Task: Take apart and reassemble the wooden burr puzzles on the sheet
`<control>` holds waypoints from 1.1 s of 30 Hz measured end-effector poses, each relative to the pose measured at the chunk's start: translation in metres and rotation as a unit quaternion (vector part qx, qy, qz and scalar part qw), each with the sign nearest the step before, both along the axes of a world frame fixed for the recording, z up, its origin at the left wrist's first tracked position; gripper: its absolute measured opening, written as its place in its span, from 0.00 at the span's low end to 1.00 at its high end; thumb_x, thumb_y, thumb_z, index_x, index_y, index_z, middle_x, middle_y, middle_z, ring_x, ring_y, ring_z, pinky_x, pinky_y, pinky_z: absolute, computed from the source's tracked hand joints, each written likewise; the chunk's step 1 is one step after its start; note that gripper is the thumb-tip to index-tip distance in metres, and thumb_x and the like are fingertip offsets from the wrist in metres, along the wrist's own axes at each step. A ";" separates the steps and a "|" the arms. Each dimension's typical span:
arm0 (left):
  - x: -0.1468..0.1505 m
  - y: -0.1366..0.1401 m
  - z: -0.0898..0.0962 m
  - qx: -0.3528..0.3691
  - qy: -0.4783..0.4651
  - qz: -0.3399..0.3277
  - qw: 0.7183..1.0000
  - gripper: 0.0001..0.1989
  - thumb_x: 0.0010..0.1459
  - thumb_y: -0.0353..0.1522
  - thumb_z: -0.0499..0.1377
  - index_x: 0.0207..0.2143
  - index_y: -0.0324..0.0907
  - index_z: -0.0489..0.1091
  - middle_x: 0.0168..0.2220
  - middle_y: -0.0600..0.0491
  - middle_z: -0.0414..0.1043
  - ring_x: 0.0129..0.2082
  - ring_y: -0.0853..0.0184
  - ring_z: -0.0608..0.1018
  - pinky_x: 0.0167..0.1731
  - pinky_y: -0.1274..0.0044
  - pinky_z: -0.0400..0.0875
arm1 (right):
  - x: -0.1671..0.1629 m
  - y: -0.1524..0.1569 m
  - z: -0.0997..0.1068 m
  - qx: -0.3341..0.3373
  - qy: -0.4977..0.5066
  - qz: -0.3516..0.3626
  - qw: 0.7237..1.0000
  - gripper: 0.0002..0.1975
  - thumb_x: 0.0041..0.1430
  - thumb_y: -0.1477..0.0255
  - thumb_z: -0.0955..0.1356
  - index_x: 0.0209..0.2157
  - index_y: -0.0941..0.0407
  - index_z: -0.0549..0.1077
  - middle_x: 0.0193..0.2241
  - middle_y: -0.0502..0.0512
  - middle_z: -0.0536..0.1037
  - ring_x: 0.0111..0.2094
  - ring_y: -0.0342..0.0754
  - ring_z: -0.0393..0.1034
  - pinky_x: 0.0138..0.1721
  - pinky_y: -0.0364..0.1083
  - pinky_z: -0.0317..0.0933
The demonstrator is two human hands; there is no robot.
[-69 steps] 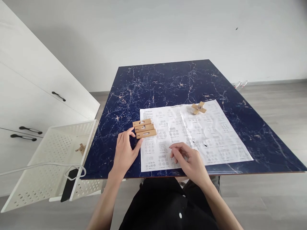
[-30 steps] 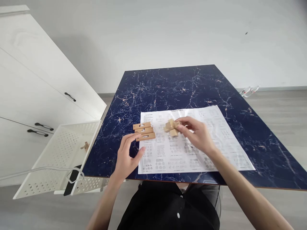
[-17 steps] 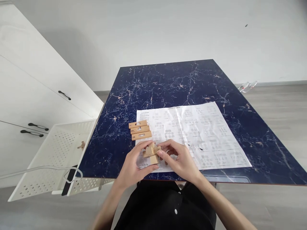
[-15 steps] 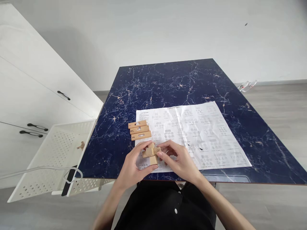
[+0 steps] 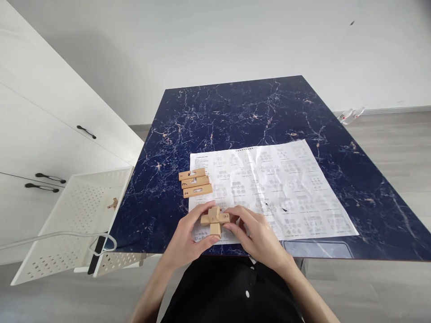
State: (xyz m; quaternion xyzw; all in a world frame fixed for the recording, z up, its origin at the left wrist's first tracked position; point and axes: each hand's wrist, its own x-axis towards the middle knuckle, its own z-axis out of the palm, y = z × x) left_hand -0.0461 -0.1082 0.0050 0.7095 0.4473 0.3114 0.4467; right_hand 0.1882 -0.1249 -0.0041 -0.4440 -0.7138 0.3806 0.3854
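A cross-shaped wooden burr puzzle [image 5: 214, 217], made of interlocking light blocks, is gripped between both hands above the printed sheet. My left hand [image 5: 188, 233] wraps its far and near ends with thumb and fingers. My right hand [image 5: 256, 231] pinches the block that sticks out to the right, which carries a dark mark. Beyond the left hand, three flat notched wooden pieces [image 5: 197, 190] lie stacked edge to edge, numbered 1, 3 and 2. The white instruction sheet [image 5: 296, 179] with faint small diagrams spreads under the hands and to the right.
The dark blue marbled table [image 5: 232, 112] extends away toward the wall. A white perforated basket [image 5: 60, 224] stands left of it, with a small wooden piece [image 5: 113, 203] inside and a white cable [image 5: 60, 235] across it. White cabinets [image 5: 67, 112] rise at the left.
The block at the right has moved into line with the rest, so the puzzle now shows a neater cross. Both hands keep their hold. The view has shifted slightly.
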 end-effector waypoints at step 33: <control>0.000 -0.005 -0.002 0.069 -0.076 -0.018 0.995 0.35 0.58 0.38 0.76 0.66 0.54 0.72 0.57 0.49 0.77 0.53 0.57 0.81 0.54 0.70 0.77 | -0.021 -0.013 0.011 0.010 -0.003 -0.047 0.999 0.06 0.81 0.67 0.62 0.44 0.52 0.67 0.31 0.50 0.79 0.27 0.47 0.73 0.28 0.44 0.63</control>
